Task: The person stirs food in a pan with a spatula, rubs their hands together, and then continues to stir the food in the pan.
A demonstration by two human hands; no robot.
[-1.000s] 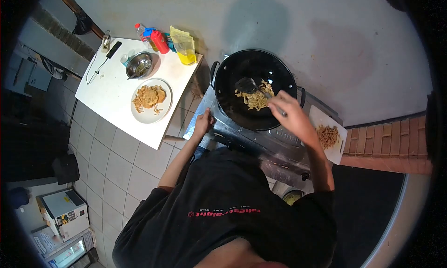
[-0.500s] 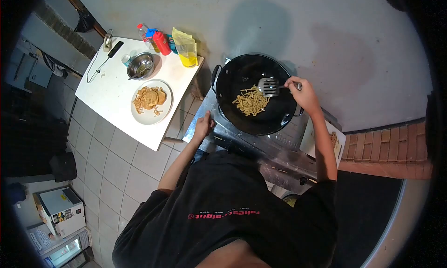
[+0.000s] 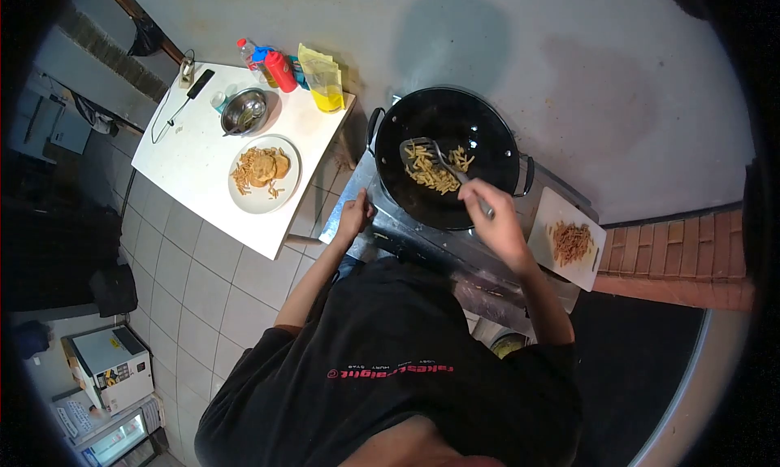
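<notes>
My right hand (image 3: 498, 227) is closed around the handle of a slotted spatula (image 3: 457, 173), reaching over the near right rim of a large black wok (image 3: 443, 110). The spatula's head lies at the left of the small yellowish strips (image 3: 431, 175), which look like cut pieces of food, on the wok's bottom. My left hand (image 3: 355, 215) is at the left front edge of the metal stove (image 3: 386, 203), its fingers curled at that edge. The wok stands on the stove, a loop handle at either side.
Right of the stove lies a white cutting board (image 3: 548, 211) with brown strips. On the white table (image 3: 195, 195) at left are a plate (image 3: 240, 203) of food, a metal bowl (image 3: 236, 110), a red bottle (image 3: 280, 71) and a yellow pouch (image 3: 325, 93). A wall rises behind.
My right hand has moved toward me and left, swinging the spatula's head across the wok to the left side of the strips. Some strips have spread rightward. My left hand stays put.
</notes>
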